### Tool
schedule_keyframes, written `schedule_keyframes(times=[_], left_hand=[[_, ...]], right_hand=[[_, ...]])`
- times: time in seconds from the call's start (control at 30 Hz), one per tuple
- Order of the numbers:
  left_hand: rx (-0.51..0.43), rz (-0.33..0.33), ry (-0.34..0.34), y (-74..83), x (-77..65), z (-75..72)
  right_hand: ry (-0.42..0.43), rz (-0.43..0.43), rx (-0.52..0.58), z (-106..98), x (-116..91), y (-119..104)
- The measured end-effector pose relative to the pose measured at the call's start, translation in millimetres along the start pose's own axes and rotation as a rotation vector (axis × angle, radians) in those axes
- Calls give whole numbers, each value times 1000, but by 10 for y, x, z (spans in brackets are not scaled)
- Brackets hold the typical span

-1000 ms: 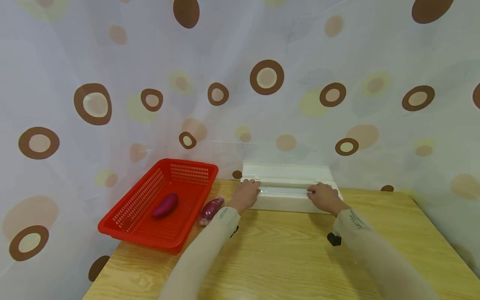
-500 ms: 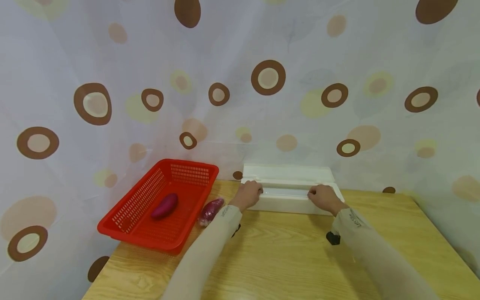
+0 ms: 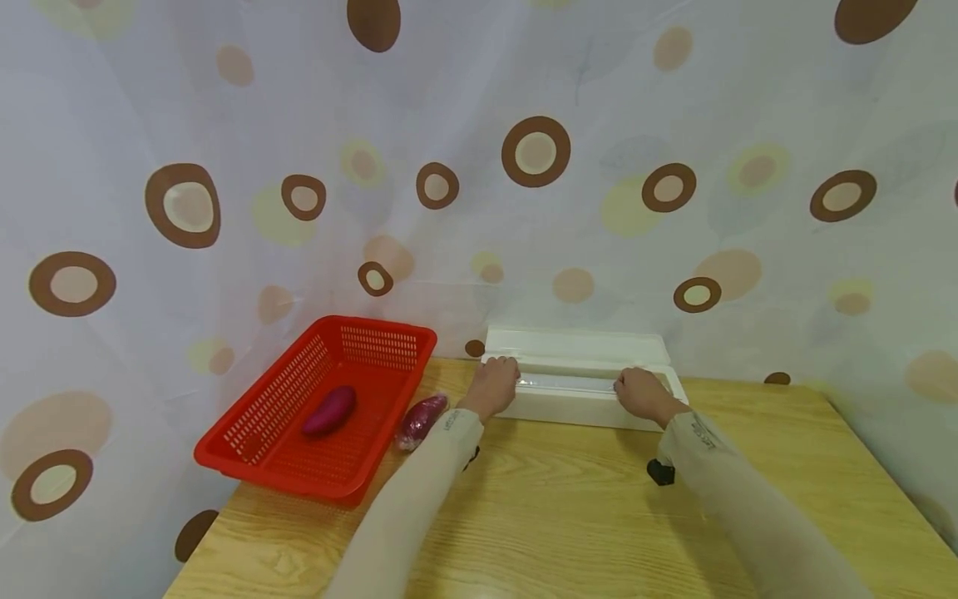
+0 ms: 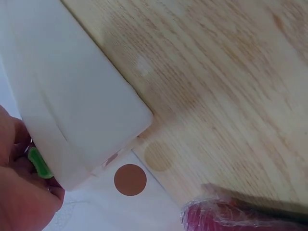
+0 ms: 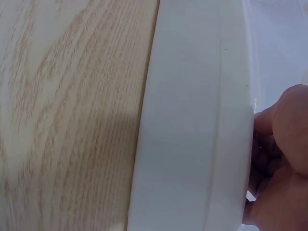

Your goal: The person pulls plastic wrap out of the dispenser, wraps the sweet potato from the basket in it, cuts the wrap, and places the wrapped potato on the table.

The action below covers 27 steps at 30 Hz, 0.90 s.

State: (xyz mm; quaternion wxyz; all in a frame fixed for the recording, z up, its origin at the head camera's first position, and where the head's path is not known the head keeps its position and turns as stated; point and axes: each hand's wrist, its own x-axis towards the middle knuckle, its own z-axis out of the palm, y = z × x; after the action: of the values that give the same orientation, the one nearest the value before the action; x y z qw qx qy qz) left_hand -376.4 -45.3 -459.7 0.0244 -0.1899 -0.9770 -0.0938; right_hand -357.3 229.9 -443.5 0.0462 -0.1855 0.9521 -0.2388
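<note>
A white plastic wrap dispenser (image 3: 569, 408) lies at the back of the table with its lid (image 3: 572, 343) raised. My left hand (image 3: 491, 387) is at its left part, fingers curled over the near rim. In the left wrist view a small ribbed green piece (image 4: 39, 163) shows against those fingers. My right hand (image 3: 642, 393) is curled at the right part of the same rim. Between the hands runs a strip of clear plastic wrap (image 3: 566, 383), its ends pinched in the fingers. In the right wrist view the fingertips (image 5: 262, 122) are partly hidden behind the dispenser wall.
A red plastic basket (image 3: 299, 482) stands on the left, holding a purple sweet potato (image 3: 330, 410). Between basket and left forearm lies another sweet potato (image 3: 422, 422) in clear wrap. A dotted curtain (image 3: 479, 166) hangs right behind the wooden table (image 3: 554, 516).
Both hands have stayed at the dispenser with small shifts. The right fingers have curled in more, and the clear strip between the hands has changed its lie slightly.
</note>
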Motion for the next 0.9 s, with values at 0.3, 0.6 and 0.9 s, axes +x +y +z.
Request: schedule_keyframes(times=[0.3,0.6,0.9], left_hand=[[-178,73,6,-39,16,-69],[-57,38,5,-31,45,-93],[226,65,5,17,39,-132]], right_hand=[[145,15,-43,83,27,40],[236,56,-57,138,32,39],[287,31,-30,147,29,31]])
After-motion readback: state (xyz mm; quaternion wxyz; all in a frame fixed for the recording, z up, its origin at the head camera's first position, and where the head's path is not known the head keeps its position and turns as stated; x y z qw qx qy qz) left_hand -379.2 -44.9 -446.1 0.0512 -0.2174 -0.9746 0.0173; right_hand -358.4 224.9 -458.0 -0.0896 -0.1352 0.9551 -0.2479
